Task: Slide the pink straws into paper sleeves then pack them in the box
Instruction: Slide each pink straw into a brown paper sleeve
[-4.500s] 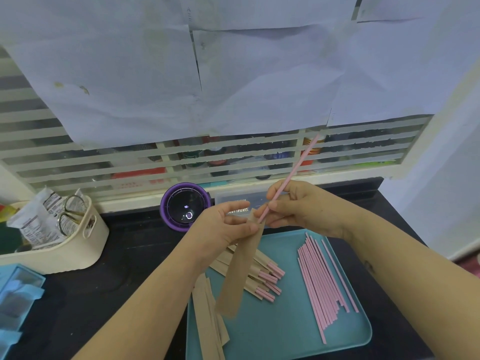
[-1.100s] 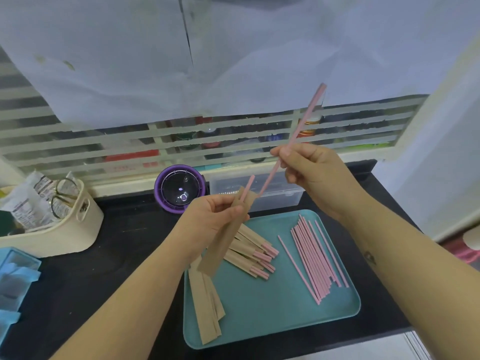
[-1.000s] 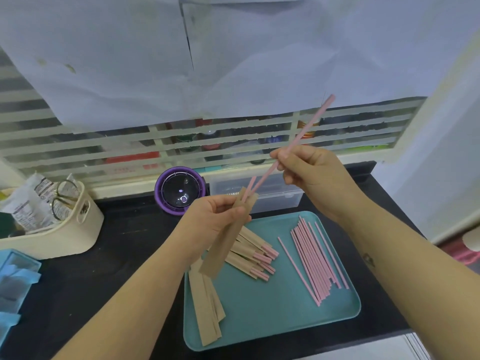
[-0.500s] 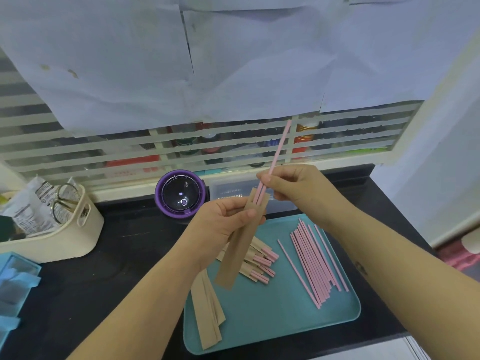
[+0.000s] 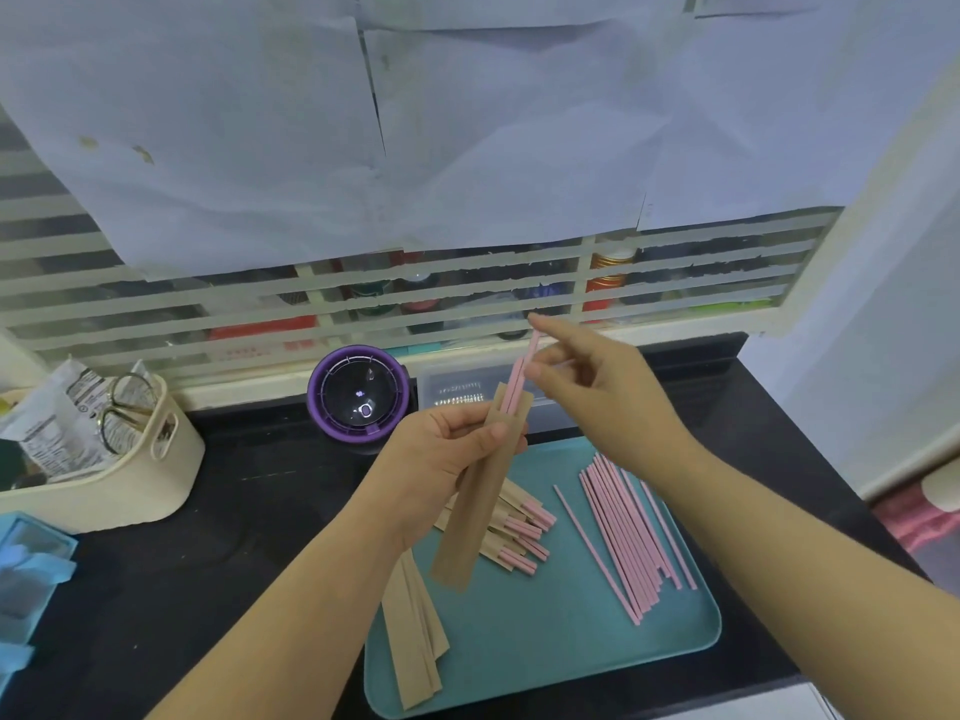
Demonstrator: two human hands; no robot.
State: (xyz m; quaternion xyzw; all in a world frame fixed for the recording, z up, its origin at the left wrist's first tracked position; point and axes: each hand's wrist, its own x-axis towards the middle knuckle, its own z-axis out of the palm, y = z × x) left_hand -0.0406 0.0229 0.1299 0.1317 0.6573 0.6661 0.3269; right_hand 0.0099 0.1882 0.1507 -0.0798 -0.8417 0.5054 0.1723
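My left hand (image 5: 441, 459) grips a brown paper sleeve (image 5: 475, 504) upright over the teal tray (image 5: 545, 657). Two pink straw ends (image 5: 519, 374) stick out of the sleeve's top. My right hand (image 5: 602, 397) is at those ends, its index fingertip on the top of the taller straw and its thumb beside it. Loose pink straws (image 5: 626, 527) lie on the tray's right side. Filled sleeves (image 5: 519, 532) are piled mid-tray, and empty sleeves (image 5: 415, 631) lie at its left edge. A clear plastic box (image 5: 457, 389) stands behind my hands.
A purple round device (image 5: 358, 392) sits at the back of the black counter (image 5: 249, 511). A cream basket (image 5: 130, 470) with scissors and a packet stands at the left. Blue containers (image 5: 26, 563) are at the far left edge. A paper-covered rack forms the back wall.
The straw in my right hand has slid down into the sleeve beside the first one, so only short ends stick out. My right hand has come down towards the sleeve's mouth.
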